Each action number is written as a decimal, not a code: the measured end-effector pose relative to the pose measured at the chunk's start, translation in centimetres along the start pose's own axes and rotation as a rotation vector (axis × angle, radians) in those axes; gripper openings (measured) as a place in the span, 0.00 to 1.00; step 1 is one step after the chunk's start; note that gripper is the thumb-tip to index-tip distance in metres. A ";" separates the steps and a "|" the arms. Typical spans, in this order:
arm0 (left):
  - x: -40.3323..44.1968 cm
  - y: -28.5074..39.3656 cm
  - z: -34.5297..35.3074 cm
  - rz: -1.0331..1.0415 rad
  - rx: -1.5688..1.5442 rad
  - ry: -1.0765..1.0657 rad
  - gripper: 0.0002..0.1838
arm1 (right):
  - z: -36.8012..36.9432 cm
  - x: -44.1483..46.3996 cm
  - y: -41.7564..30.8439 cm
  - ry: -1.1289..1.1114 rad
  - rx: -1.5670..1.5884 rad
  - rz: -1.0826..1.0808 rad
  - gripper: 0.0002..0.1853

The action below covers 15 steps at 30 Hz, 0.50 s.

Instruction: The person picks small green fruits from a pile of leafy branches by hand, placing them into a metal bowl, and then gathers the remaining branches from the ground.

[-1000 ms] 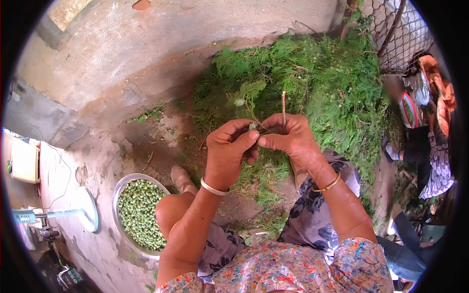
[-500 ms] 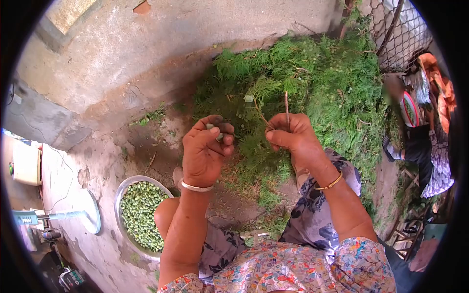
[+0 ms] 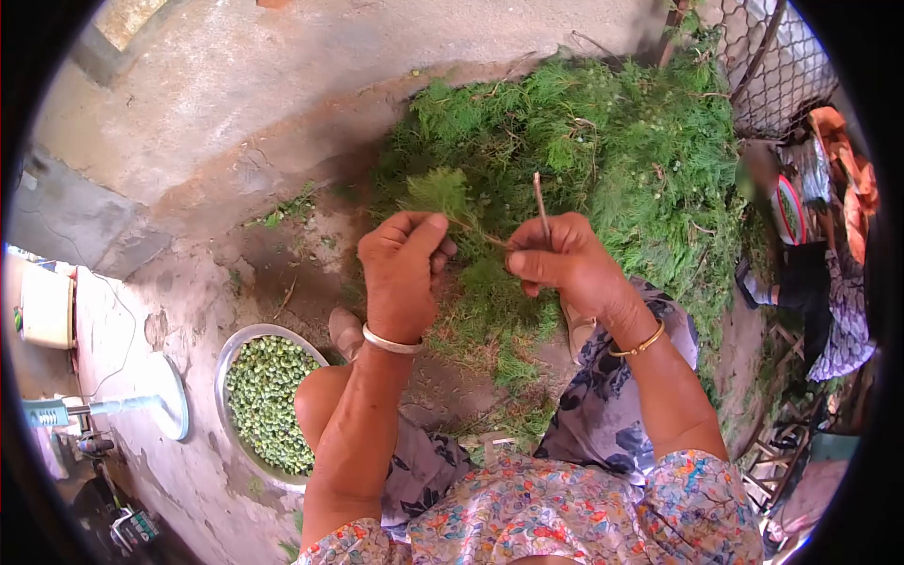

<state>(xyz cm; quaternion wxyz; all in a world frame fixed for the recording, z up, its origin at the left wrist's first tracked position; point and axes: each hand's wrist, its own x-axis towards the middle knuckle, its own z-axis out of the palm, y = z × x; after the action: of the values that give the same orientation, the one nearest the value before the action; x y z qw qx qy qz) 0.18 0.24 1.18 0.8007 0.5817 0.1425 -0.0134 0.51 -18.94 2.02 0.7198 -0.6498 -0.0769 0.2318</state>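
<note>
My right hand (image 3: 556, 259) is closed on a conifer sprig, its bare brown stem (image 3: 540, 205) sticking up past the fingers. Feathery green foliage (image 3: 441, 193) on a thin side shoot reaches across toward my left hand (image 3: 405, 268). That hand is closed, thumb against fingers at the shoot; its curled fingers hide the small green cones seen in them a moment before. Below and to the left, a wide metal basin (image 3: 222, 386) holds a heap of green cones (image 3: 273, 400).
A big pile of cut conifer branches (image 3: 621, 160) lies ahead against the wall (image 3: 273, 104). At left stands a fan (image 3: 168, 400). On the right, a person (image 3: 810, 282) sits beside a red-rimmed container (image 3: 789, 209), near a wire mesh fence (image 3: 777, 80).
My left hand has turned over and moved up and right to the sprig, so the green cones in its fingers no longer show. The sprig's foliage has swung left.
</note>
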 end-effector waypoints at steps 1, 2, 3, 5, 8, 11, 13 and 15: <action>0.2 0.1 -0.1 0.018 -0.028 0.084 0.07 | -0.1 0.0 0.0 0.042 0.160 0.016 0.09; 0.8 0.3 -1.3 0.017 -0.041 0.102 0.07 | -0.3 -0.2 -0.6 0.082 0.272 0.046 0.09; 1.5 0.6 -2.5 0.013 -0.044 0.099 0.07 | -0.8 -0.3 -0.7 0.087 0.270 0.048 0.09; 2.7 1.2 -4.3 -0.009 -0.399 -0.009 0.07 | -2.5 -0.4 -1.0 0.220 0.517 0.029 0.08; 1.5 1.6 -3.1 -0.081 -0.422 -0.123 0.05 | -4.5 0.6 -0.2 0.285 0.805 -0.019 0.07; 0.3 0.2 -1.9 -0.134 -0.402 -0.205 0.04 | -5.2 0.6 0.1 0.300 1.016 -0.085 0.06; -0.1 -0.6 -1.3 -0.182 -0.208 -0.305 0.05 | -5.3 0.7 0.1 0.253 1.052 -0.092 0.06; -0.6 -1.2 -0.2 -0.129 -0.118 -0.336 0.07 | -5.1 0.9 0.0 0.264 1.093 -0.102 0.06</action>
<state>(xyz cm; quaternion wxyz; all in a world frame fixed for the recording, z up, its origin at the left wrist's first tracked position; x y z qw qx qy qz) -0.68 -0.04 0.20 0.8435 0.5129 0.0442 -0.1533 3.38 -23.10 1.08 0.9655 -0.2016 0.1135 0.1196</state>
